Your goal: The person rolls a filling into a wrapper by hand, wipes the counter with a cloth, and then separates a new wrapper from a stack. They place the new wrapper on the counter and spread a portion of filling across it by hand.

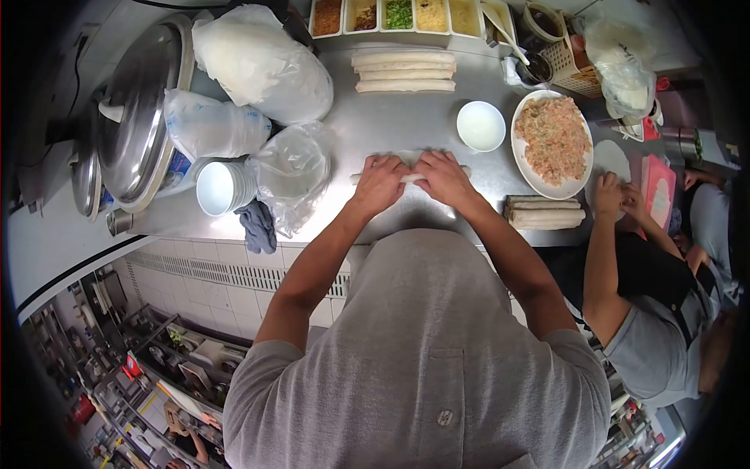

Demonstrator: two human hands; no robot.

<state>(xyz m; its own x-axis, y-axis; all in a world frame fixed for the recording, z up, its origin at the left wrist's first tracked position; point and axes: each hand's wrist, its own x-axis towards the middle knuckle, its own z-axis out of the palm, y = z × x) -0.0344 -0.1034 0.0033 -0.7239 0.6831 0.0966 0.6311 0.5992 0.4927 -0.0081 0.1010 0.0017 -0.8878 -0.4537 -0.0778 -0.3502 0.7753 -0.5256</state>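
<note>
Both my hands are wrapped over a pale spring roll [412,178] near the front of the steel counter. My left hand [380,183] lies on its left part and my right hand [442,178] on its right part, fingers curled on top. The roll's ends poke out past the hands, and the fingers hide most of it. Straight ahead, several finished spring rolls [404,72] lie side by side. A white bowl [481,126] with pale liquid stands to the right of my hands, beside an oval plate [548,190] heaped with minced filling [553,137].
More rolls [544,213] are stacked at the right front edge. Beyond them a co-worker's hands [611,194] handle a wrapper by a pink tray [658,191]. Stacked bowls [223,187], plastic bags [293,168] and a dark cloth [257,227] sit left. Topping containers [398,16] line the back.
</note>
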